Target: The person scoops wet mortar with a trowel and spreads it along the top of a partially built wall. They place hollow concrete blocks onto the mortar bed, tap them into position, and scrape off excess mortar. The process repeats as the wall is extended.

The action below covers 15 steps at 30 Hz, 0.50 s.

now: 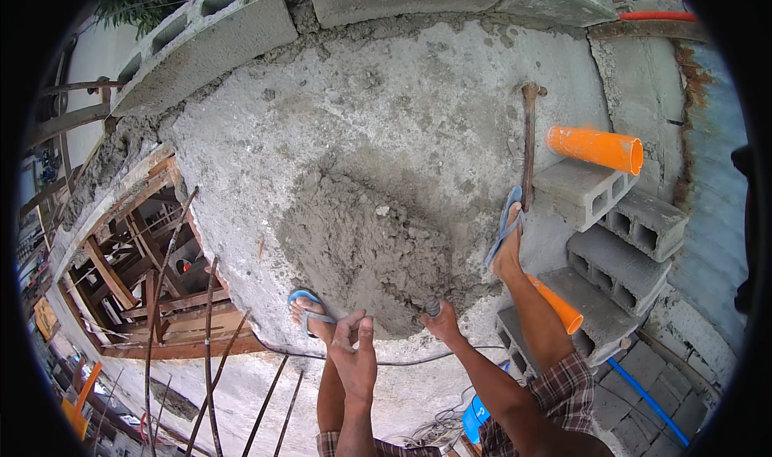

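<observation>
Mortar heap (362, 248) lies just beyond my fingers; my right hand (441, 322) grips a tool handle (433, 306), my left hand (355, 359) hangs loosely open.

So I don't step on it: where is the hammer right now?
In the head view the hammer lies on the concrete slab at upper right, just left of the orange pipe and above the right foot.

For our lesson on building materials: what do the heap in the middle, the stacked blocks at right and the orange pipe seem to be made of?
Heap: damp cement mortar, by its grey, grainy, crumbly look. Blocks: hollow concrete, rough matt grey with open cells. Orange pipe: probably plastic, smooth and evenly coloured.
</observation>
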{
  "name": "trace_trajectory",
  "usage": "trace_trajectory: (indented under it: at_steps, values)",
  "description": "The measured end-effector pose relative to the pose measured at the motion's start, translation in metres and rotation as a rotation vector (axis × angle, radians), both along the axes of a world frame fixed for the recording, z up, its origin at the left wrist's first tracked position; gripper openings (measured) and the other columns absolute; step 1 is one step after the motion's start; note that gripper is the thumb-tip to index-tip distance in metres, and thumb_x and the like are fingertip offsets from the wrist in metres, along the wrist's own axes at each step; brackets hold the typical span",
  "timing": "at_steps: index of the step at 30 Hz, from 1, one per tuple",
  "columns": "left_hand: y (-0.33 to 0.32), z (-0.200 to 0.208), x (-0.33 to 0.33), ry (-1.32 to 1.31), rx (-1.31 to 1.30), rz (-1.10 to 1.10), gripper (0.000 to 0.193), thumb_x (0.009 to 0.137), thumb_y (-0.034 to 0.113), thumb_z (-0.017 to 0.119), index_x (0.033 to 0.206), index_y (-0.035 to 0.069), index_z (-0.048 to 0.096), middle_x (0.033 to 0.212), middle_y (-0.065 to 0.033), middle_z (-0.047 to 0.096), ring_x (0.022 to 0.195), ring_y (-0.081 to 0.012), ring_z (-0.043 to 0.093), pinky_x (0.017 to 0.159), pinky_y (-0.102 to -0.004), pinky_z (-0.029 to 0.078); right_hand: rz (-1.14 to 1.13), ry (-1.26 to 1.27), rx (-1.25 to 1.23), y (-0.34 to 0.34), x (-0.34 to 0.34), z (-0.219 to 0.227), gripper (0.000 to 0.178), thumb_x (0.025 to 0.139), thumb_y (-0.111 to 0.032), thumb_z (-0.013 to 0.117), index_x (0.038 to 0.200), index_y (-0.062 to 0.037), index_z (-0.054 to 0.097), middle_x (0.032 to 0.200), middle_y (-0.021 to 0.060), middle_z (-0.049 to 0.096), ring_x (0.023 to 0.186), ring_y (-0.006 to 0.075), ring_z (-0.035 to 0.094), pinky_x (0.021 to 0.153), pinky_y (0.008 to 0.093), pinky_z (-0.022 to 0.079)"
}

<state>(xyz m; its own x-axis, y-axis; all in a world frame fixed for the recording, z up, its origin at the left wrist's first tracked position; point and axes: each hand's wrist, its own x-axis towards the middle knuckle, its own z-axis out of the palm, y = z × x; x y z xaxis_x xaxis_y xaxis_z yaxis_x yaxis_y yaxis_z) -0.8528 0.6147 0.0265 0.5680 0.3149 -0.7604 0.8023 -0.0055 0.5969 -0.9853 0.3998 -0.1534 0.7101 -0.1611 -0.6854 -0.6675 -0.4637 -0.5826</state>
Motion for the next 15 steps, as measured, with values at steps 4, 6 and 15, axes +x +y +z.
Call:
trace_trajectory:
  at_steps: [4, 6, 15]
  values:
    - [0.015, -0.002, 0.000, -0.071, 0.004, 0.121, 0.028, 0.093, 0.022, 0.064, 0.106, -0.003, 0.062, 0.092, -0.0036, 0.060, 0.081, -0.0106, 0.053, 0.076, -0.0258, 0.044, 0.188, 0.069, -0.409, 0.012, 0.054, 0.062, 0.026, 0.071, -0.013, 0.064, 0.091, 0.0027, 0.056, 0.086, 0.0183, 0.061, 0.076, 0.0372, 0.063, 0.069, 0.0422, 0.050]
    - [0.020, -0.001, 0.001, -0.076, 0.060, 0.046, 0.031, 0.092, 0.025, 0.064, 0.106, -0.003, 0.062, 0.094, -0.0072, 0.062, 0.086, -0.0134, 0.055, 0.079, -0.0274, 0.045, 0.436, -0.182, -0.675, 0.017, 0.081, 0.068, 0.032, 0.072, -0.012, 0.064, 0.098, 0.0027, 0.054, 0.097, 0.0198, 0.056, 0.082, 0.0394, 0.061, 0.074, 0.0460, 0.049]
    - [0.018, 0.008, -0.003, -0.058, 0.035, 0.054, 0.037, 0.092, 0.028, 0.064, 0.109, -0.005, 0.061, 0.099, -0.0117, 0.063, 0.093, -0.0177, 0.057, 0.084, -0.0304, 0.045, 0.053, -0.132, -0.269, 0.030, 0.112, 0.066, 0.027, 0.087, -0.024, 0.062, 0.088, 0.0034, 0.060, 0.079, 0.0255, 0.063, 0.083, 0.0464, 0.061, 0.073, 0.0512, 0.048]
